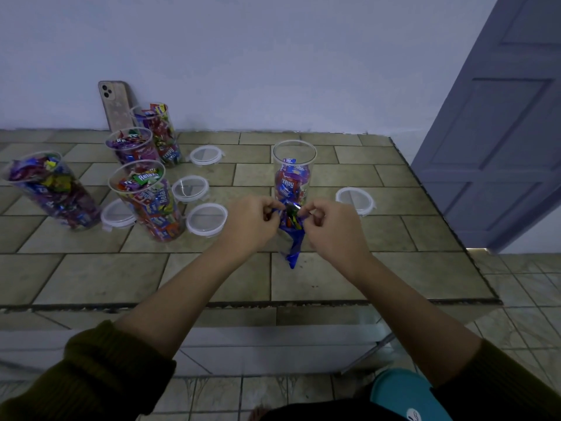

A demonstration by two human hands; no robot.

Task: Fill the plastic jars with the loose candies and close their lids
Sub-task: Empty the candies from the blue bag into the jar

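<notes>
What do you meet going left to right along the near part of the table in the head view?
Leftmost full jar → front full jar → nearest lid → left hand → blue candy bag → right hand → door. Things overlapping these are left out.

A home, it seems — tiled counter [91, 278], panelled door [501, 132], tiled floor [531, 299].

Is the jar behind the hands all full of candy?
No, only partly full. Candies reach partway up the jar; its top part is see-through and empty, no lid on.
</notes>
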